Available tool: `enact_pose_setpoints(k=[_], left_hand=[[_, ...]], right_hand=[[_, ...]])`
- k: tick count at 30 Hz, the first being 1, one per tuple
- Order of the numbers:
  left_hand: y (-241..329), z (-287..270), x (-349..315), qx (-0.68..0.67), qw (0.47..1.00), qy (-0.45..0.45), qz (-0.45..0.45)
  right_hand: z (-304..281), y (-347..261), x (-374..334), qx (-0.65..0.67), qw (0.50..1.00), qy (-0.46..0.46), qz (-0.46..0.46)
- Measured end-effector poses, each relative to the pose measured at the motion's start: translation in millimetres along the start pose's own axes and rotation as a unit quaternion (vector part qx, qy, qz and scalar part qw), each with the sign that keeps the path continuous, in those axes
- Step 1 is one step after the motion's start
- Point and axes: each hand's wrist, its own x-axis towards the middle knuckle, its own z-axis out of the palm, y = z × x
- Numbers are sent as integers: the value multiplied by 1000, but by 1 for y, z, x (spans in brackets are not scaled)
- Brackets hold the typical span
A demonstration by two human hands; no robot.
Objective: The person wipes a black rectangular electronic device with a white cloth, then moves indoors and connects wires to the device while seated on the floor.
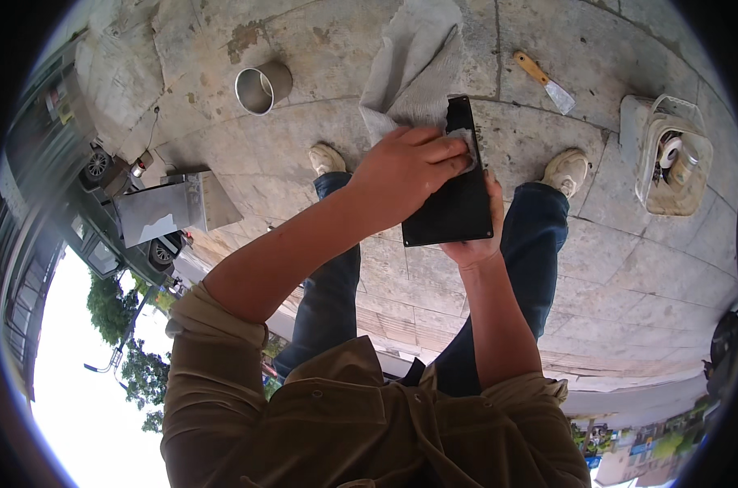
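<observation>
Cloth point(414, 77) seemingly between fingers point(445, 150) and panel point(454, 203)

Stained grey stone paving point(239, 146), jointed in slabs; far left, open metal cylinder point(279, 81); far right, scraper point(545, 83) with wooden handle; right, nearer, whitish bucket point(633, 134); left, grey box point(214, 201), apparently resting on paving.

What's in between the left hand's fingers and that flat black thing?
A grey cloth: in the head view, a bunched bit shows under the fingers of the left hand, against the black panel.
</observation>
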Motion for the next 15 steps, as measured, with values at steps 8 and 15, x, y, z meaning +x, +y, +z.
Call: enact_pose_setpoints(k=[8,15], left_hand=[[15,-8,-22,-114,986,-121,24],[1,-65,-13,-80,990,-95,62]], right_hand=[[-20,-13,3,-33,996,-81,-29],[-13,-9,-1,-39,995,-89,-12]])
